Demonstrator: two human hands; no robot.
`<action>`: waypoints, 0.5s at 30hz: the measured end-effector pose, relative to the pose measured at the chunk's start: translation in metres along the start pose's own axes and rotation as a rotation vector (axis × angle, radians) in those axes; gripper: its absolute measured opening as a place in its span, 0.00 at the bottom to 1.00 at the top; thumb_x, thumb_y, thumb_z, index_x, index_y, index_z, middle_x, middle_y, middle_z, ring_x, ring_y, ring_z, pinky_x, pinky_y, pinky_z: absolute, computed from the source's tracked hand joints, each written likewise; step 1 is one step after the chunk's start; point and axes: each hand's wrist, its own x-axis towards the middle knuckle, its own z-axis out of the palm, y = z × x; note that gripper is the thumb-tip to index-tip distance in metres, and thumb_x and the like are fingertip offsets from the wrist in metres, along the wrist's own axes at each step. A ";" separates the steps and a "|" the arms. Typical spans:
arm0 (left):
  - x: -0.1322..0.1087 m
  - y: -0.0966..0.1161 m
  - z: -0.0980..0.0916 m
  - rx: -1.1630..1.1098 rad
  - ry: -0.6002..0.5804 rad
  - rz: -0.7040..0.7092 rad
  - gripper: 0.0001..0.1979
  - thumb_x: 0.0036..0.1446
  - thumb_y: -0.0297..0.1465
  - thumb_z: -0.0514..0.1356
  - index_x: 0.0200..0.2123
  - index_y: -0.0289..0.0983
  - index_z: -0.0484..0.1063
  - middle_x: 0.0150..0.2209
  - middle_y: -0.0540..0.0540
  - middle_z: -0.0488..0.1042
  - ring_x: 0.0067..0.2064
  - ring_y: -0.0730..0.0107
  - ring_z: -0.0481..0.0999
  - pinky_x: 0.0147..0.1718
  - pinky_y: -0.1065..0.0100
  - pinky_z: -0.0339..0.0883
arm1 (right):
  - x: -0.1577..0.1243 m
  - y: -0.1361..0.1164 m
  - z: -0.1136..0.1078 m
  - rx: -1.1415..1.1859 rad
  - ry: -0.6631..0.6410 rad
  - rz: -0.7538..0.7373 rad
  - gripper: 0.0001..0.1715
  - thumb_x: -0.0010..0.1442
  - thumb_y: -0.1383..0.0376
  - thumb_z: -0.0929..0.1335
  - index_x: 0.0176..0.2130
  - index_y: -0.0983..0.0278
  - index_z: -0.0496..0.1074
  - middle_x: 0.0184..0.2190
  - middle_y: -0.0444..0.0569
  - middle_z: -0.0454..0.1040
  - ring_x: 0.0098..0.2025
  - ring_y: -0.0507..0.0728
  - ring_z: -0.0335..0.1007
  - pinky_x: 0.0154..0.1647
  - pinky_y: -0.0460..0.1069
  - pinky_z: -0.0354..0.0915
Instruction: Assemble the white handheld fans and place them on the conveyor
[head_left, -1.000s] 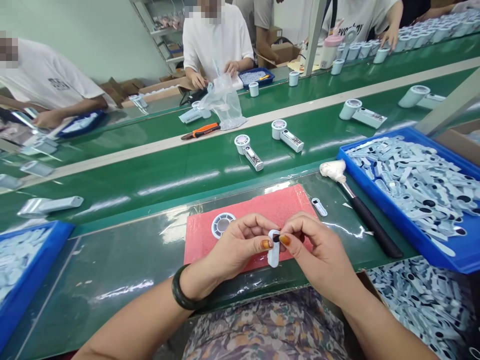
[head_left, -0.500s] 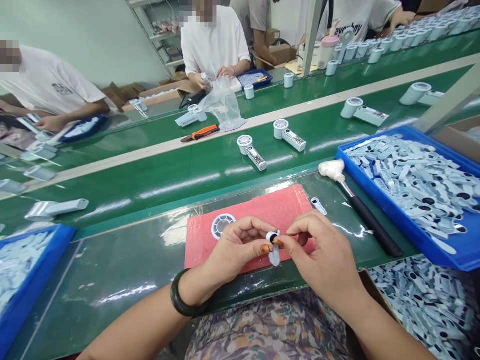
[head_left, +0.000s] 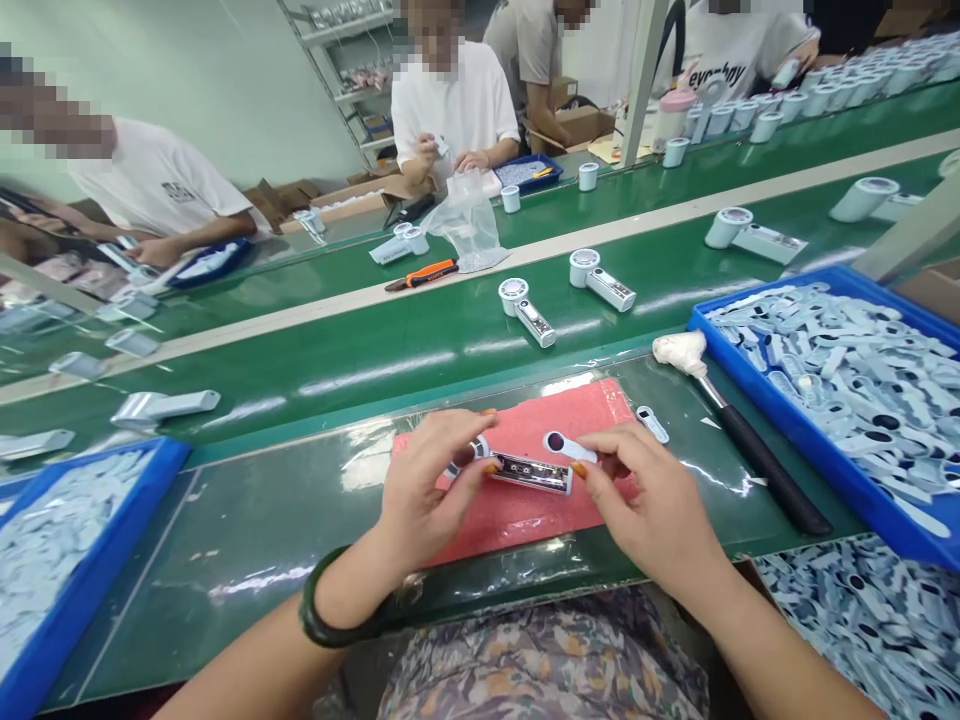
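My left hand (head_left: 431,475) is curled round the head of a handheld fan (head_left: 531,474), its thumb at the neck. The fan lies on a pink mat (head_left: 517,525), its handle pointing right with circuitry exposed. Between thumb and fingers, my right hand (head_left: 637,490) pinches a light-blue handle cover (head_left: 568,447) with a black oval at its rounded end. This cover is just above the far side of the open handle; whether they touch I cannot tell. Another small light-blue piece (head_left: 652,424) lies beyond my right hand, beside the mat.
A mallet (head_left: 750,450) with a white-wrapped head lies to the right. Beyond it stands a blue tray (head_left: 799,440) of covers; another blue tray (head_left: 97,580) is at left. Several fans (head_left: 534,318) rest on the green conveyor (head_left: 360,375). Orange-handled pliers (head_left: 424,275) lie farther back. Co-workers sit opposite.
Both hands were together at the small cover. Now my left hand has moved left onto the fan, and my right hand holds the cover alone over the mat. The view has shifted slightly.
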 end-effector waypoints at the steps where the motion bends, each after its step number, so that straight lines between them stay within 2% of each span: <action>1: -0.001 -0.006 -0.008 0.145 -0.020 0.067 0.21 0.63 0.26 0.65 0.58 0.44 0.72 0.53 0.42 0.78 0.56 0.57 0.74 0.56 0.54 0.70 | 0.003 0.002 0.001 -0.027 -0.030 -0.017 0.07 0.69 0.65 0.66 0.45 0.60 0.74 0.36 0.47 0.73 0.32 0.54 0.71 0.31 0.49 0.66; 3: -0.004 -0.017 -0.019 0.299 -0.121 0.113 0.22 0.63 0.28 0.66 0.59 0.43 0.71 0.57 0.41 0.76 0.61 0.52 0.69 0.61 0.46 0.64 | 0.008 0.005 0.008 -0.086 -0.097 -0.080 0.07 0.69 0.66 0.65 0.46 0.60 0.73 0.37 0.47 0.73 0.34 0.56 0.72 0.33 0.50 0.67; 5: -0.006 -0.027 -0.022 0.317 -0.222 0.106 0.23 0.62 0.32 0.67 0.60 0.42 0.69 0.58 0.40 0.74 0.65 0.48 0.65 0.62 0.41 0.62 | 0.012 0.004 0.019 -0.147 -0.145 -0.164 0.08 0.70 0.66 0.64 0.45 0.61 0.73 0.36 0.48 0.72 0.36 0.58 0.72 0.34 0.52 0.66; 7: -0.006 -0.032 -0.019 0.284 -0.272 0.107 0.23 0.62 0.35 0.67 0.59 0.41 0.69 0.58 0.39 0.74 0.66 0.45 0.63 0.62 0.40 0.63 | 0.015 0.002 0.030 -0.225 -0.160 -0.258 0.08 0.71 0.66 0.62 0.43 0.62 0.71 0.35 0.49 0.72 0.35 0.59 0.71 0.34 0.53 0.66; 10: 0.000 -0.031 -0.013 0.237 -0.316 0.101 0.16 0.64 0.34 0.65 0.55 0.41 0.72 0.54 0.41 0.76 0.64 0.47 0.65 0.63 0.44 0.62 | 0.018 0.000 0.042 -0.328 -0.150 -0.353 0.10 0.72 0.66 0.60 0.41 0.61 0.70 0.34 0.51 0.71 0.32 0.61 0.69 0.32 0.56 0.65; 12: 0.005 -0.027 -0.011 0.218 -0.344 0.088 0.11 0.68 0.29 0.59 0.51 0.41 0.73 0.50 0.44 0.77 0.60 0.51 0.68 0.63 0.48 0.62 | 0.019 0.000 0.045 -0.358 -0.151 -0.363 0.11 0.72 0.66 0.60 0.40 0.61 0.69 0.33 0.52 0.71 0.32 0.62 0.69 0.31 0.57 0.64; 15: 0.011 -0.025 -0.008 0.176 -0.366 0.097 0.09 0.68 0.24 0.55 0.47 0.38 0.74 0.46 0.45 0.77 0.54 0.55 0.72 0.59 0.52 0.66 | 0.020 -0.001 0.043 -0.381 -0.162 -0.347 0.10 0.73 0.66 0.61 0.41 0.62 0.70 0.33 0.52 0.70 0.32 0.63 0.70 0.30 0.57 0.64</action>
